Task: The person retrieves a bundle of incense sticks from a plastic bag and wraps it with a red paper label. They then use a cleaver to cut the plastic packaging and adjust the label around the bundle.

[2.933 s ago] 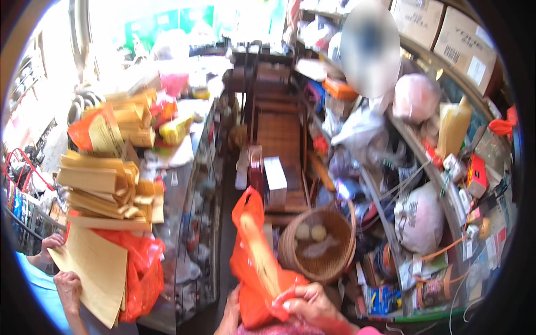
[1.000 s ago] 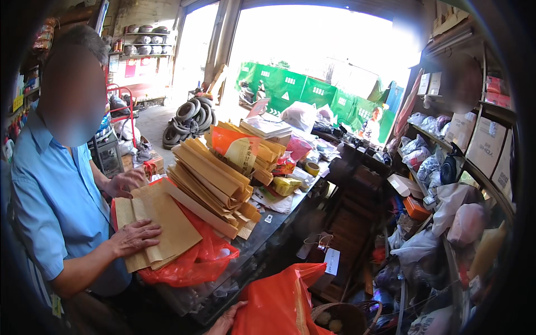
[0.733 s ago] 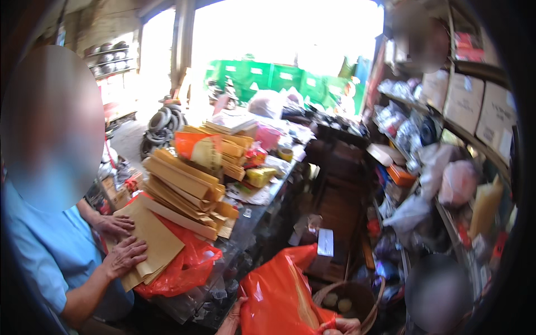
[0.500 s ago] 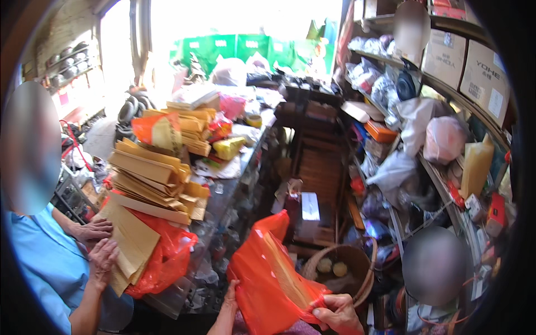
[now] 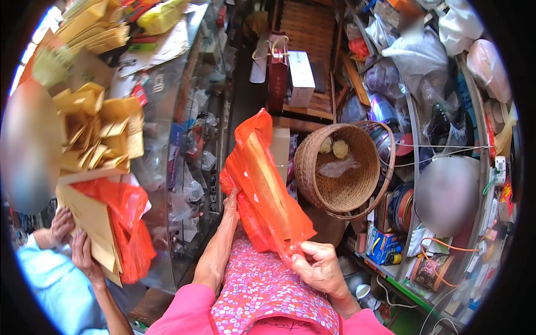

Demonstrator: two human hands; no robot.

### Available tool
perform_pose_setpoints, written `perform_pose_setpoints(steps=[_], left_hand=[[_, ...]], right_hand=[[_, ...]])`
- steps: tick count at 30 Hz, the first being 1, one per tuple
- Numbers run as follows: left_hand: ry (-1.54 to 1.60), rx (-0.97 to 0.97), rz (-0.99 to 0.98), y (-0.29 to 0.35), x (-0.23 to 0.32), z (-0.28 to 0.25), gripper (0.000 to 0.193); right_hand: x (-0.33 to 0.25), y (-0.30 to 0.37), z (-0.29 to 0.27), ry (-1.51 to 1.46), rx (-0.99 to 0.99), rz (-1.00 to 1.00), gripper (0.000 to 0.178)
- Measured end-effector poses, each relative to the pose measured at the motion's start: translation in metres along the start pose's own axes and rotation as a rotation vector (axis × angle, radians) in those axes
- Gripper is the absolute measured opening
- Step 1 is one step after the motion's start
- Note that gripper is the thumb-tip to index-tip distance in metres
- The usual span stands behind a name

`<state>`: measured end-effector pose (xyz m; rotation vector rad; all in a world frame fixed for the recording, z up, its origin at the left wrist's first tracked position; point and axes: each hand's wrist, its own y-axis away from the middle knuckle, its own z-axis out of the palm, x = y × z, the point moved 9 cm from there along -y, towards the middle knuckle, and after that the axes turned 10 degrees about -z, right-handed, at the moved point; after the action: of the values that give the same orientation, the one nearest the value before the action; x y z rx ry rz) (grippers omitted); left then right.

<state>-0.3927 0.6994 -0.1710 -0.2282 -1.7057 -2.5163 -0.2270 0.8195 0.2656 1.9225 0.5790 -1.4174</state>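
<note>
A red plastic bag (image 5: pixel 245 190) lies slantwise in front of me, above my flowered apron. Through its side shows a long tan paper piece (image 5: pixel 277 187), perhaps a stack of envelopes. My left hand (image 5: pixel 231 205) grips the bag's left side, its fingers mostly hidden behind the plastic. With thumb and fingers, my right hand (image 5: pixel 322 269) pinches the gathered lower right corner. To the left, another person in light blue has both hands on flat brown envelopes (image 5: pixel 92 226), beside a second red plastic bag (image 5: pixel 134 229).
A glass counter (image 5: pixel 162 111) on my left bears piled brown envelopes (image 5: pixel 100 131). Ahead stand a wicker basket (image 5: pixel 307 173) with two pale round things in it, a white box (image 5: pixel 301 78) and a dark red paper bag (image 5: pixel 277 72). Crowded shelves (image 5: pixel 413 139) line the right.
The view has tipped down, bringing my apron, sleeves and the basket's inside into sight. Both my hands still hold the red bag. The other person's hands stay on the envelopes.
</note>
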Motion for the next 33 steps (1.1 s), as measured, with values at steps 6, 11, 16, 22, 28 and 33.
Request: perform_pose_setpoints(steps=[6,11,16,22,28,33], left_hand=[[-0.237,0.197,-0.012,-0.05,0.006,0.012,0.067],[-0.336,0.064,-0.047,-0.095,-0.002,0.073,0.068],[-0.447,-0.088,-0.062,-0.153,-0.023,0.115,0.071],[-0.637,0.05,-0.055,-0.23,-0.05,0.088,0.07],[-1.024,0.204,0.005,-0.258,-0.052,0.042,0.093],[-1.229,0.307,0.029,-0.263,-0.04,0.032,0.09]], right_hand=[[0.034,-0.043,-0.006,0.173,0.161,0.011,0.013],[0.105,-0.055,-0.023,0.282,0.324,0.227,0.015],[0.195,-0.066,-0.03,0.349,0.395,0.385,0.017],[0.293,-0.072,0.007,0.358,0.311,0.414,0.019],[0.407,-0.048,0.016,0.336,0.261,0.617,0.014],[0.422,-0.034,0.023,0.075,0.295,0.64,0.017]])
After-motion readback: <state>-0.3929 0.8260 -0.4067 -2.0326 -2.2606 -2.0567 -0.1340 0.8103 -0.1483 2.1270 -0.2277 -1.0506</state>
